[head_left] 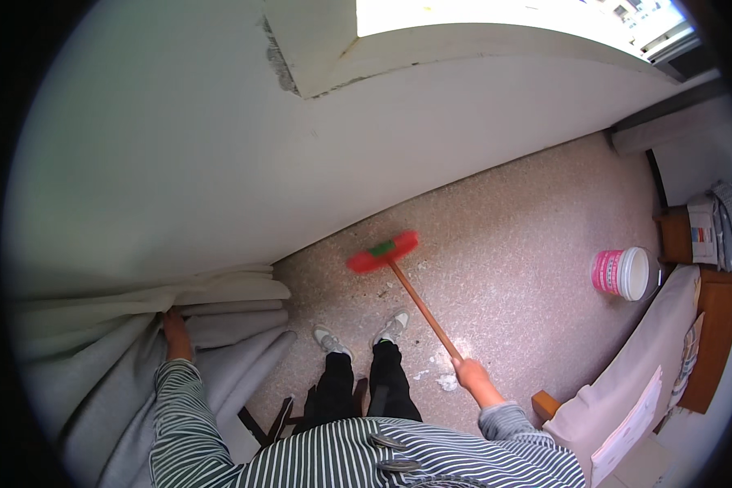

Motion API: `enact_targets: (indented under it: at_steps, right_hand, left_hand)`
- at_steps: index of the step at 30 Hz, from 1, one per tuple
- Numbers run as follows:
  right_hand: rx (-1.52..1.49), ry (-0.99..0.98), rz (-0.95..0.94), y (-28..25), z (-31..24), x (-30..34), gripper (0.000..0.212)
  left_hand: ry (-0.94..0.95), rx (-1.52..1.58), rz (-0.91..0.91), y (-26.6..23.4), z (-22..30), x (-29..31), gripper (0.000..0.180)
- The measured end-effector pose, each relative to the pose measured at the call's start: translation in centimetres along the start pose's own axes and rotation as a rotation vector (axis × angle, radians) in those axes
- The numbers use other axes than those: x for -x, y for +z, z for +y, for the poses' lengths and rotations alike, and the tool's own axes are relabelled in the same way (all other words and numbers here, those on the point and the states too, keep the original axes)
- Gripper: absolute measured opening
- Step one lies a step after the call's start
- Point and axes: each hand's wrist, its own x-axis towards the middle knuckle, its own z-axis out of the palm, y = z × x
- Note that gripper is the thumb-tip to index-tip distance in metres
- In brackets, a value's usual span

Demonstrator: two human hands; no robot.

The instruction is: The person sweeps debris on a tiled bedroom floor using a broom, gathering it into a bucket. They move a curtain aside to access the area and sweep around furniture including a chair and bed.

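My right hand (475, 379) is closed round the upper end of a broom's wooden handle. The broom (428, 315) slants away to the left, and its red head with a green middle rests on the speckled floor close to the wall, slightly blurred. My left hand (176, 332) grips a bunch of the grey curtain (228, 327) at the left, its fingertips partly hidden in the folds. White bits lie on the floor beside the broom handle.
A white wall (220, 146) with a window ledge runs along the far side. At the right lies a white bucket (633, 273) with a pink label, near a cushioned wooden seat (626, 350). Dark chair-like legs (281, 419) stand behind my feet.
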Motion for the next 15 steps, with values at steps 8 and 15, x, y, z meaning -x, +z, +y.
enact_targets:
  at_steps: [8, 15]
  right_hand:
    - [-0.094, -0.047, -0.07, 3.7, -3.4, -5.6, 0.049]
    - [-0.022, 0.031, -0.03, -2.1, 0.8, -0.8, 0.049]
  left_hand:
    - [-0.01, 0.417, 0.224, -5.5, 0.9, 3.2, 0.04]
    - [-0.082, 0.311, 0.671, -4.6, 1.4, 0.9, 0.036]
